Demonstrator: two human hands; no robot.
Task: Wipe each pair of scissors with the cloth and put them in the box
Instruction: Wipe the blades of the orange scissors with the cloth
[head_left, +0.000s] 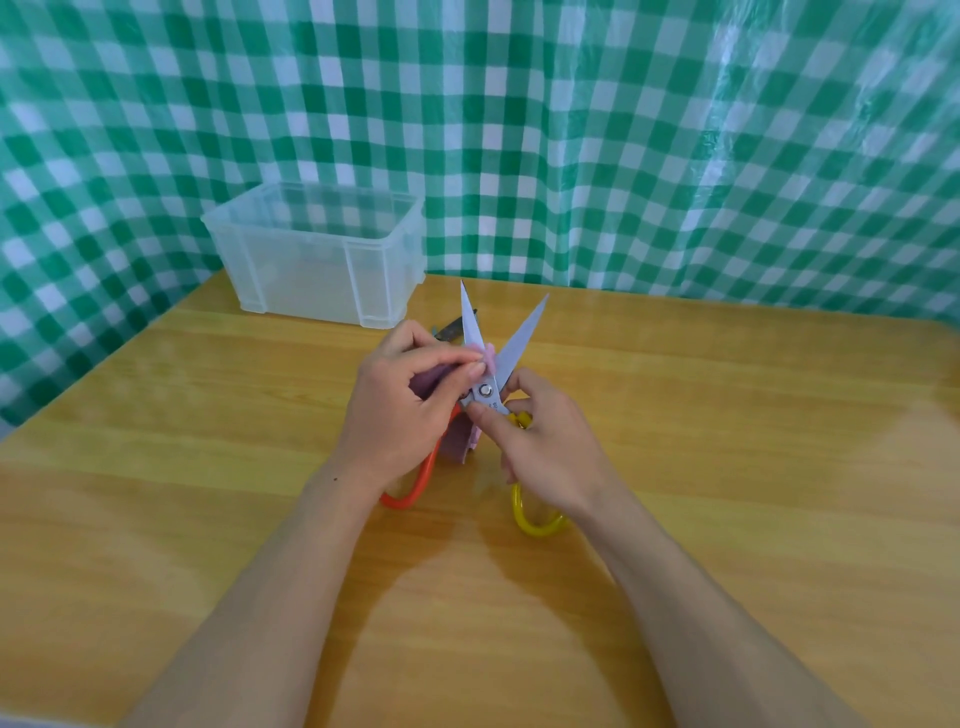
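Fingers (467, 370) of the left hand (400, 400) are pinching a pink-purple cloth (460, 441) around the left blade of the scissors (519, 338), just above the pivot screw. The rest of the cloth is hanging down under the palm. Fingers (491, 422) of the right hand (543, 447) are curling around the scissors just below the pivot, with the thumb pressing on the metal. Both hands are holding the scissors above the middle of the table (727, 467), and the blades are standing wide apart, pointing up and away from the person. The orange handle loop (410, 493) is showing below the left hand, and the yellow handle loop (532, 522) is showing below the right wrist.

The box (322, 265) is standing on the far left part of the table, well apart from the hands. It is of clear plastic with an open top, and through its walls only the checked pattern and the table surface are showing. A dark, long thing (457, 327) is lying on the table between the box and the left hand. It is mostly hidden, and I cannot tell what it is. A green and white checked sheet (649, 156) is hanging behind the table.
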